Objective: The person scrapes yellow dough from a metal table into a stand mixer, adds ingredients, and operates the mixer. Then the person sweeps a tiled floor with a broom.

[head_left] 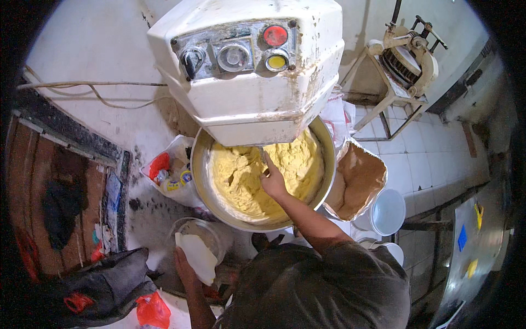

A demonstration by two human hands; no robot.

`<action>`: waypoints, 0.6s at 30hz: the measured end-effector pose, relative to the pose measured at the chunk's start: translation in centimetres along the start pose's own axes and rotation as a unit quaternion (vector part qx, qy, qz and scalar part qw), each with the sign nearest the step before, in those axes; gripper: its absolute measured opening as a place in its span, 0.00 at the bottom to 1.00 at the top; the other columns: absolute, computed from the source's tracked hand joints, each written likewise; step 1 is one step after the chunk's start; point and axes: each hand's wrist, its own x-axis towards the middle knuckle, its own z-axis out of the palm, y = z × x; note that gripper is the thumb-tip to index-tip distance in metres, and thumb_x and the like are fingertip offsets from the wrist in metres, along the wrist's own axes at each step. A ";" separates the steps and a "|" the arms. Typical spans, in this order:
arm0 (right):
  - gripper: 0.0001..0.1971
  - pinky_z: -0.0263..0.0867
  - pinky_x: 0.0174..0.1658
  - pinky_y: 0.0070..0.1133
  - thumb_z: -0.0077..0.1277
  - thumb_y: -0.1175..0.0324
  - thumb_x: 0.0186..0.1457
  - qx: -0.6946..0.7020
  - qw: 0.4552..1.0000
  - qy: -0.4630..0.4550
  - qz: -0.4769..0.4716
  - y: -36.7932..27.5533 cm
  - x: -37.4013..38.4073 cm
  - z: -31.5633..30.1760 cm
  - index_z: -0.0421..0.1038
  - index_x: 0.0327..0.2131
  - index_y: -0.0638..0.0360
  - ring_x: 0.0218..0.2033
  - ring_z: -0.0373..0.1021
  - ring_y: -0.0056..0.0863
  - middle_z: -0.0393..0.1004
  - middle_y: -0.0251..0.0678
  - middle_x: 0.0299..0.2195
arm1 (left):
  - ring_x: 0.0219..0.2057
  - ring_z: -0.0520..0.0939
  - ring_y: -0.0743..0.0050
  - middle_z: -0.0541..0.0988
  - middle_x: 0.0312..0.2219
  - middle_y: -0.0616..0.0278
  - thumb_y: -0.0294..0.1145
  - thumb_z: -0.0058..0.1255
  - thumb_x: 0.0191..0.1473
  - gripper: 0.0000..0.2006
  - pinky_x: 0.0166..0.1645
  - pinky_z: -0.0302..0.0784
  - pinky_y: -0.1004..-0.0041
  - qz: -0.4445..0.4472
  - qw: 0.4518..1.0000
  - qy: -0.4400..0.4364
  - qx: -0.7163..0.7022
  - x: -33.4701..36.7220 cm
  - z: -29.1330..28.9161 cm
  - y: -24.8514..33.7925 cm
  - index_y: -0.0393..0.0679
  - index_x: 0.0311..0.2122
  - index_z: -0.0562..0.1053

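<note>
Yellow dough (235, 181) fills much of the metal mixer bowl (199, 197), lumpy and torn on top. My right hand (273, 182) reaches in over the dough, its fingers closed around the mixer's grey metal bar (263, 156) at the middle of the bowl; part of the grip is hidden. Low on the left, my left hand (184, 267) grips a flat white plastic scraper (198, 256) with a curved edge. The scraper is above a clear plastic tub (222, 241) and covers part of it.
The white mixer head (246, 104) overhangs the bowl's far side. An open sack of brown powder (359, 175) and pale buckets (388, 211) stand at the right. A bag of packages (174, 172) leans at the left. Farther right is a machine on a stand (405, 66).
</note>
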 end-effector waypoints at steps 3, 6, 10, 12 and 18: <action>0.41 0.68 0.37 0.36 0.49 0.65 0.46 0.002 0.997 -0.072 0.039 1.4 1.3 0.0 0.39 0.63 0.42 0.31 0.71 0.46 0.72 0.54 0.32 | 0.41 0.74 0.64 0.70 0.42 0.52 0.51 0.36 0.60 0.26 0.46 0.70 0.69 0.012 1.000 -0.001 -0.011 0.4 0.1 -0.1 0.36 0.50 0.62; 0.40 0.68 0.41 0.35 0.47 0.58 0.47 -0.169 0.967 -0.151 0.112 1.7 3.3 0.6 0.40 0.63 0.46 0.37 0.72 0.44 0.73 0.54 0.37 | 0.40 0.74 0.65 0.70 0.41 0.52 0.51 0.36 0.60 0.26 0.44 0.70 0.69 0.007 0.999 -0.042 -0.004 0.0 -0.1 0.5 0.35 0.49 0.63; 0.37 0.69 0.39 0.33 0.42 0.57 0.52 -0.415 0.873 -0.257 -0.004 -0.2 4.3 0.6 0.38 0.63 0.51 0.38 0.73 0.38 0.74 0.49 0.38 | 0.41 0.73 0.64 0.70 0.41 0.52 0.52 0.36 0.60 0.26 0.45 0.69 0.68 -0.001 1.000 -0.001 -0.013 -1.6 -0.2 1.3 0.35 0.49 0.63; 0.37 0.69 0.33 0.31 0.40 0.62 0.54 -0.489 0.824 -0.270 -0.089 -1.3 3.9 -0.2 0.33 0.64 0.49 0.33 0.74 0.31 0.76 0.41 0.34 | 0.41 0.73 0.64 0.70 0.41 0.52 0.52 0.36 0.59 0.26 0.45 0.69 0.68 -0.012 0.999 0.032 -0.022 -2.3 -0.3 1.2 0.35 0.49 0.63; 0.39 0.67 0.27 0.30 0.41 0.67 0.53 -0.625 0.723 -0.264 -0.132 -1.9 3.2 -4.7 0.31 0.64 0.52 0.27 0.74 0.30 0.77 0.38 0.31 | 0.43 0.72 0.63 0.69 0.43 0.52 0.53 0.36 0.59 0.27 0.46 0.69 0.67 0.010 1.000 0.009 -0.016 -2.6 -0.2 1.6 0.38 0.51 0.62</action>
